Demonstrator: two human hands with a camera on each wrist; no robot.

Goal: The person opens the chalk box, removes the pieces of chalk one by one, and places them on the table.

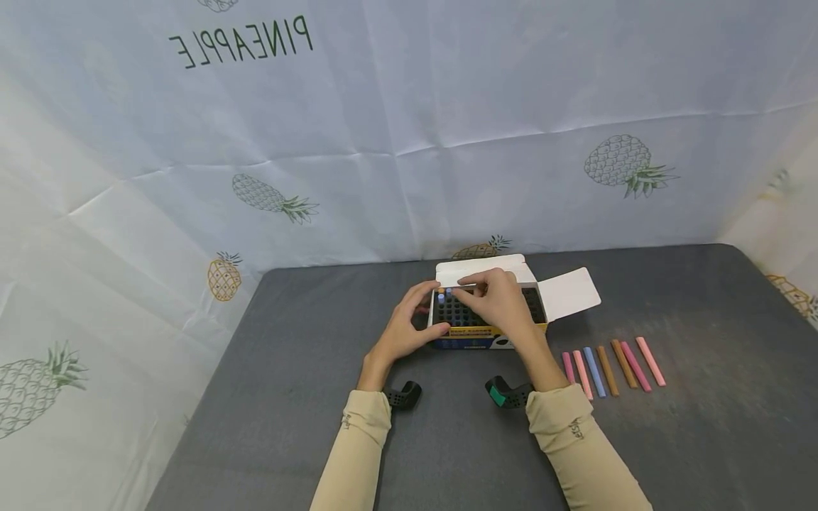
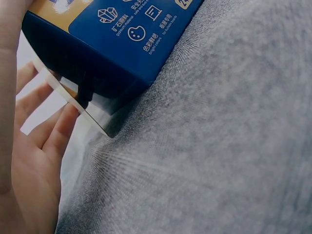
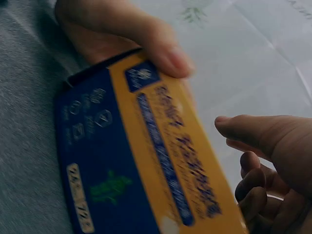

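A blue and yellow chalk box [image 1: 465,343] lies on the table with its white lid folded back. Its black insert [image 1: 461,316] has rows of holes. At the insert's left end, an orange chalk [image 1: 441,290] and blue chalks [image 1: 441,299] stand in holes. My left hand [image 1: 401,328] grips the box's left end, thumb along the front edge [image 3: 178,63] and fingers around the side [image 2: 61,129]. Over the insert, my right hand [image 1: 500,301] has its thumb and index finger near a blue chalk end; no chalk shows between them in the right wrist view.
Several loose sticks lie to the right of the box on the grey table: pink chalk [image 1: 650,360], brown chalk [image 1: 608,370] and a blue chalk [image 1: 594,372]. A white flap [image 1: 569,294] sticks out from the box's right end. Behind hangs a pineapple-print curtain [image 1: 409,199].
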